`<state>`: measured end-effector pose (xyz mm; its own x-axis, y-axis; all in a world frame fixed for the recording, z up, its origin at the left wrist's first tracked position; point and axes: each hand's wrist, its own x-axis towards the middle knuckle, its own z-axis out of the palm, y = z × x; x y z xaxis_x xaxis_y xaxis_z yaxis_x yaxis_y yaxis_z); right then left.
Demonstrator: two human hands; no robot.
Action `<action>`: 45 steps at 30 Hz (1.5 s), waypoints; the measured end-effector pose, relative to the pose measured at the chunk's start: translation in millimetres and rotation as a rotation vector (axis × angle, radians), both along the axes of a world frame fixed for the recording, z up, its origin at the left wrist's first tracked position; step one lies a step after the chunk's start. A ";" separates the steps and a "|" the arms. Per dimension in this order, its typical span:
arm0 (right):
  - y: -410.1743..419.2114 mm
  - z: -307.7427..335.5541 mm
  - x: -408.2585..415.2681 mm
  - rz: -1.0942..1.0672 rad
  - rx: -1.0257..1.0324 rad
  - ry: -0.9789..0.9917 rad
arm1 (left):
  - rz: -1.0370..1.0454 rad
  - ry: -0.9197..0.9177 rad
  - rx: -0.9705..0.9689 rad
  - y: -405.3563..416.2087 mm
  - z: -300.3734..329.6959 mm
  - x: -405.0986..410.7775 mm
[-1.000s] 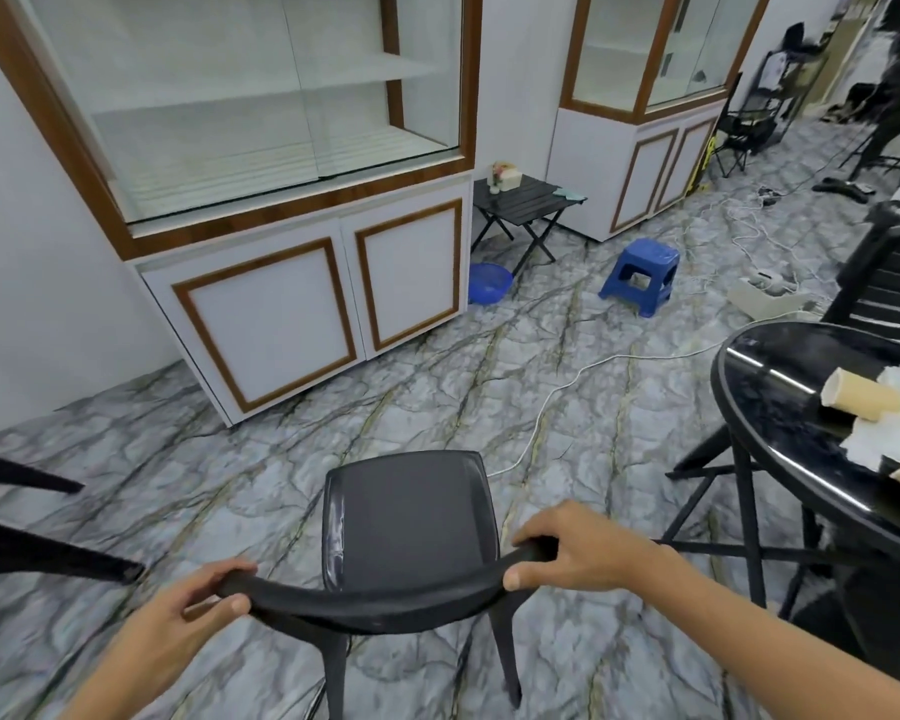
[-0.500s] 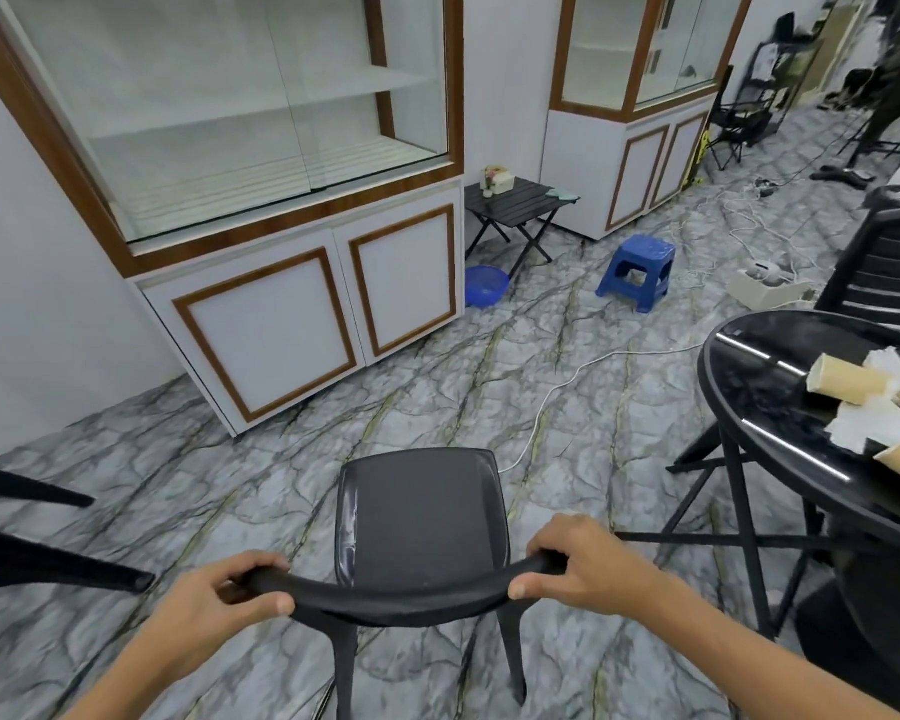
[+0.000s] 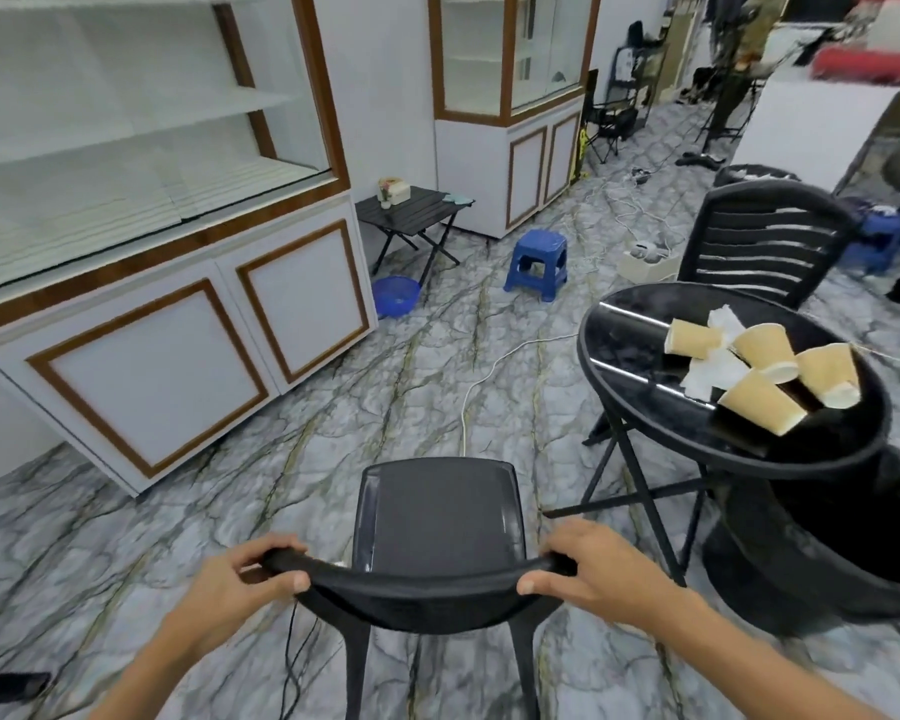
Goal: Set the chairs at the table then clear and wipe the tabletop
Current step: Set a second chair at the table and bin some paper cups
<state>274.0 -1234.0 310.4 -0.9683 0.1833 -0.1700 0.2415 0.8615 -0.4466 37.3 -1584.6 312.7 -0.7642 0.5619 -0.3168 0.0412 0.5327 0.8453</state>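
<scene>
1. We grip the curved top rail of a black plastic chair [image 3: 440, 517] with both hands: our left hand [image 3: 240, 584] wraps the rail's left end, our right hand [image 3: 593, 569] wraps its right end, fingers curled over the edge and thumbs pressed against the near side.
2. The chair stands on the marbled floor [image 3: 333, 433] directly before us, its seat facing away, to the left of the round black table [image 3: 645, 356] and apart from it.
3. Four tan paper cups [image 3: 759, 402] lie tipped on their sides on the tabletop, clustered with crumpled white napkins [image 3: 713, 371]; whether anything remains inside the cups we cannot tell.
4. A second black chair [image 3: 759, 241] with a slatted back stands at the table's far side.
5. A blue basin [image 3: 396, 296] sits on the floor beside a small black folding table [image 3: 411, 213]; its contents are not readable. A blue stool [image 3: 537, 265] stands nearby.
6. The glass cabinet [image 3: 141, 148] at left shows bare white shelves.
7. The chair's legs run out of frame at the bottom; a dark round shape under the table's near right is partly hidden by the tabletop, and the far right background is blurred.
</scene>
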 end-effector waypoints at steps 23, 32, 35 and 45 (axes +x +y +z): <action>52.3 7.8 130.2 -0.298 0.202 -0.072 | -0.218 -0.044 0.063 162.9 -29.4 27.3; 35.9 16.8 143.6 -0.448 0.117 -0.082 | -0.399 -0.113 0.031 183.6 -27.2 9.4; 29.6 18.6 148.7 -0.543 0.086 -0.101 | -0.481 -0.120 0.021 196.1 -16.0 9.9; 22.6 25.1 174.9 -0.743 -0.015 -0.096 | -0.860 0.080 -0.097 261.3 -5.6 -5.8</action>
